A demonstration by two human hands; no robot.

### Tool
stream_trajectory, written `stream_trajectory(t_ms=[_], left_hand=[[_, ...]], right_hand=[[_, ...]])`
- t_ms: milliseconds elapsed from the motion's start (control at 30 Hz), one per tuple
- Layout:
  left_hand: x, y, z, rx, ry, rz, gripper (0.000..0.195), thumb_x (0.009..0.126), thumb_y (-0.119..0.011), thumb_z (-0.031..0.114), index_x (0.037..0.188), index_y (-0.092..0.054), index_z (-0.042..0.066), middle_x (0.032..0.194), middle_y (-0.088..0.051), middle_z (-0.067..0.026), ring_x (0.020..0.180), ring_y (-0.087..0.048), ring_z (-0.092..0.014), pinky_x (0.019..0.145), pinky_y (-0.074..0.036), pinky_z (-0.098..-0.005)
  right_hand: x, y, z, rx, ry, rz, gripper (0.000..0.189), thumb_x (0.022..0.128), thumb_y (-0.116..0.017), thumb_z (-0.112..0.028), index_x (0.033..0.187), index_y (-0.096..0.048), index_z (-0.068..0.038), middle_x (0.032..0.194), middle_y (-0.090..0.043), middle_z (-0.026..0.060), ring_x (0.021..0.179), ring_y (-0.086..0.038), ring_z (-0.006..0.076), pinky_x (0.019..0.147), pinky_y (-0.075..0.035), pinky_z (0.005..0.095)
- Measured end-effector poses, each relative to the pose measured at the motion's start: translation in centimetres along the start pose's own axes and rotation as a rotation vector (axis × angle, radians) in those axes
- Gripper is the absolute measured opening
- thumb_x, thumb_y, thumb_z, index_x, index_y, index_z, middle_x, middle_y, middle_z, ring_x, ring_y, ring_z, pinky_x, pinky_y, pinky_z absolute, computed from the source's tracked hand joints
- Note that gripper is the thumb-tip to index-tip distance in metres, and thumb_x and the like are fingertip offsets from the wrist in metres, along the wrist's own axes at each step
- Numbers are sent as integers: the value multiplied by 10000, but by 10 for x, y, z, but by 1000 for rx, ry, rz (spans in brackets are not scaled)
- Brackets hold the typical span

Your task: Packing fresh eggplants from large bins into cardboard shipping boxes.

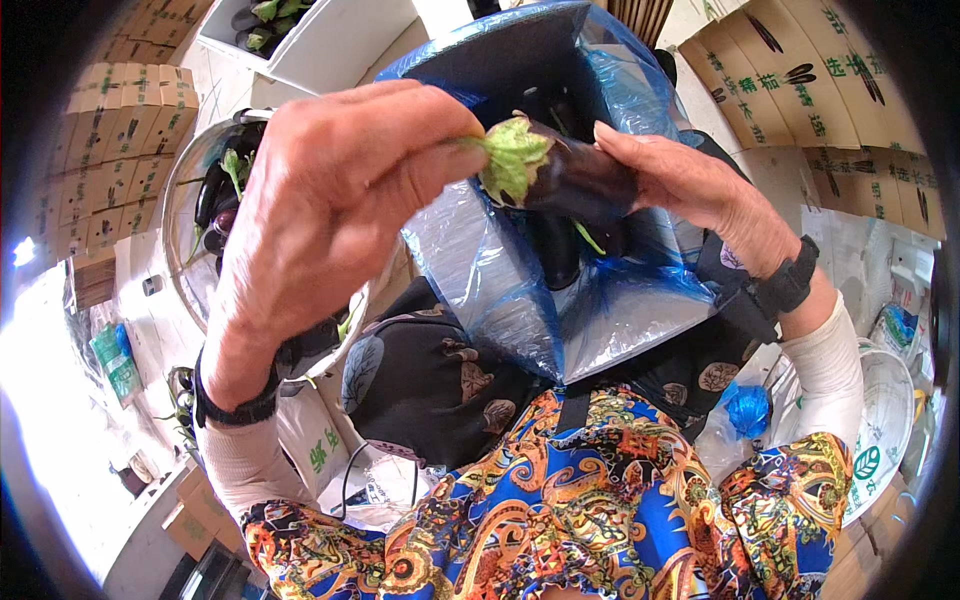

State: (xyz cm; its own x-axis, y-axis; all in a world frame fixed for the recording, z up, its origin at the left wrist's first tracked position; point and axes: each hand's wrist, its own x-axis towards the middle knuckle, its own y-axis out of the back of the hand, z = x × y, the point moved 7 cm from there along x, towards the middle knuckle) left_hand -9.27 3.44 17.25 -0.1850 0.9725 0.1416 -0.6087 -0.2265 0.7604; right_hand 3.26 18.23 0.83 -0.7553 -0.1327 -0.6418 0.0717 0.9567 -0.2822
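A dark purple eggplant is held up between my two hands, lying roughly sideways. The thumb and fingers of my left hand pinch its stem end, at the green calyx. From the other side, my right hand grips the lower body, its thumb on top; the far tip is hidden in that hand. Directly beneath stands an open box lined with blue plastic film. More dark eggplants lie inside it, partly hidden by my hands and the held one.
Left of the box is a round tub of eggplants, partly behind my left arm. A white box with more eggplants stands at the upper left. Stacked printed cartons rise on the left and right. A white bucket sits at lower right.
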Motion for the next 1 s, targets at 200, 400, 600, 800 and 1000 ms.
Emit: stream_trajectory(t_ms=[200,400,600,800,1000], left_hand=[[1,-18,-34,-322,237,-99,188,907,-603,179,958,-660,7,740,-601,-12,656,-548,-74,572,-435,-223],[14,-23,-30,-249,174,-58,203,916,-597,213,913,-648,16,701,-572,0,649,-521,-58,556,-422,-226],[1,-9,20,-153,-99,-169,471,790,-714,352,1140,-624,49,935,-636,-105,753,-614,-203,583,-475,-264],[-55,18,-33,-415,471,259,338,832,-525,194,1069,-648,-14,998,-650,-96,792,-576,-108,667,-434,-218],[-122,-16,-113,-567,657,416,215,925,-553,139,1060,-652,4,867,-673,-47,811,-614,-85,661,-462,-214]], right_hand=[[-19,-42,-45,-391,273,-212,528,791,-709,-410,1133,-575,-30,1012,-597,27,938,-522,108,823,-419,257],[-24,-35,-79,-450,415,-75,552,760,-762,-144,1230,-507,-12,1091,-606,39,1032,-546,110,933,-428,268],[-32,-55,-94,-1163,1015,218,519,657,-715,12,1142,-532,-27,1023,-600,147,981,-556,369,871,-461,391],[-10,-74,-26,-1740,1117,47,236,796,-567,-140,1030,-572,-114,1078,-579,46,1089,-517,225,870,-446,353],[8,-70,-6,-2123,1061,83,215,798,-547,-166,1013,-548,-163,1112,-533,31,1128,-462,220,994,-339,370]])
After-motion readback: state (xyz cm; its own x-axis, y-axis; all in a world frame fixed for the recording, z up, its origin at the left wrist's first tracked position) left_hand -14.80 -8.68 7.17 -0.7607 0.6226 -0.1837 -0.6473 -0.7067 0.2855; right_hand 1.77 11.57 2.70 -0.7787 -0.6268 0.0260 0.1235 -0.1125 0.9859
